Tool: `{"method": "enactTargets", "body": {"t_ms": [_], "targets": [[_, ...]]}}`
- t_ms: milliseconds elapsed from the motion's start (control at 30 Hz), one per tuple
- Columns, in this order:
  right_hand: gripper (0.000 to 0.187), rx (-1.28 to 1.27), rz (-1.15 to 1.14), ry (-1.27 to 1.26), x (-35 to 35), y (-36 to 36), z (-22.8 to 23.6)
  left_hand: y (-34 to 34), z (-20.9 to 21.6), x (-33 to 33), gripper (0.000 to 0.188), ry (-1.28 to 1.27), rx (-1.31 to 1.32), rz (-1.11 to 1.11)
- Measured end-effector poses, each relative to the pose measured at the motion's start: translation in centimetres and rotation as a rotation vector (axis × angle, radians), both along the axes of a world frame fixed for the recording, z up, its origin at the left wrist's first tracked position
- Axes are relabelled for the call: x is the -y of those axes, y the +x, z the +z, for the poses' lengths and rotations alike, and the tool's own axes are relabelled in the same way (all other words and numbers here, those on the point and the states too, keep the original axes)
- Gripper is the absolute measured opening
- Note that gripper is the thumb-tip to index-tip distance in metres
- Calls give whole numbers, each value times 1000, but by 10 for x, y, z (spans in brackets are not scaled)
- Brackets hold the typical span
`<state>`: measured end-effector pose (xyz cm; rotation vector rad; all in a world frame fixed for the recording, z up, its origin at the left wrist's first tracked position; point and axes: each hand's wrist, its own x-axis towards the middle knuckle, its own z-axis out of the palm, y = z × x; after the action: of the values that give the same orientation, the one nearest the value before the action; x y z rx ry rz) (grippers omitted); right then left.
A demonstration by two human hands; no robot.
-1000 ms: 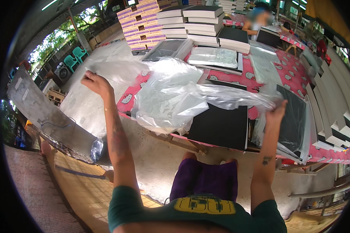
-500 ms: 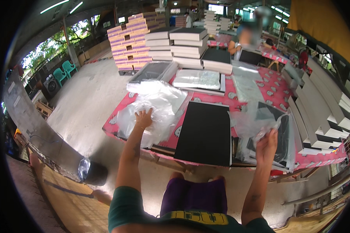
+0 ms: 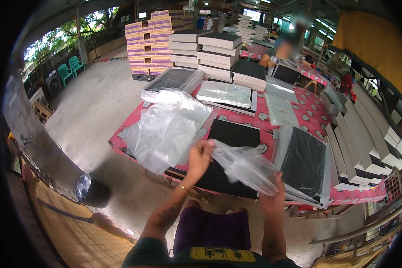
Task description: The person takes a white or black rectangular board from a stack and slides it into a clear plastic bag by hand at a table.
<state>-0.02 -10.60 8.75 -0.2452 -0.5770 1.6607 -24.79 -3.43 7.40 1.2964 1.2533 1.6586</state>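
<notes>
a pink-covered table (image 3: 309, 103) bore a heap of loose clear plastic (image 3: 165, 129) at the left, a flat black piece (image 3: 233, 131) near the middle, a plastic-covered black piece (image 3: 304, 156) beyond that, and leaning thick books (image 3: 365, 134) along the right side

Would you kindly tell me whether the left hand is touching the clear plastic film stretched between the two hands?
Touching. The head view shows the left hand pinching one end of the clear plastic film, with no visible gap.
</notes>
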Motion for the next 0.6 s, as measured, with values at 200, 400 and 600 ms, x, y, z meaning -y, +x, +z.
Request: {"method": "enactTargets", "body": {"t_ms": [200,400,600], "targets": [[50,358,-130,60,3,7,-4,6,4,41,15,25,-193,-216],[26,1182,63,600,-4,53,43,-46,62,31,16,417,-509,-638],[21,1977,-242,962,0,19,79,33,73,34,11,367,-1359,-453]]}}
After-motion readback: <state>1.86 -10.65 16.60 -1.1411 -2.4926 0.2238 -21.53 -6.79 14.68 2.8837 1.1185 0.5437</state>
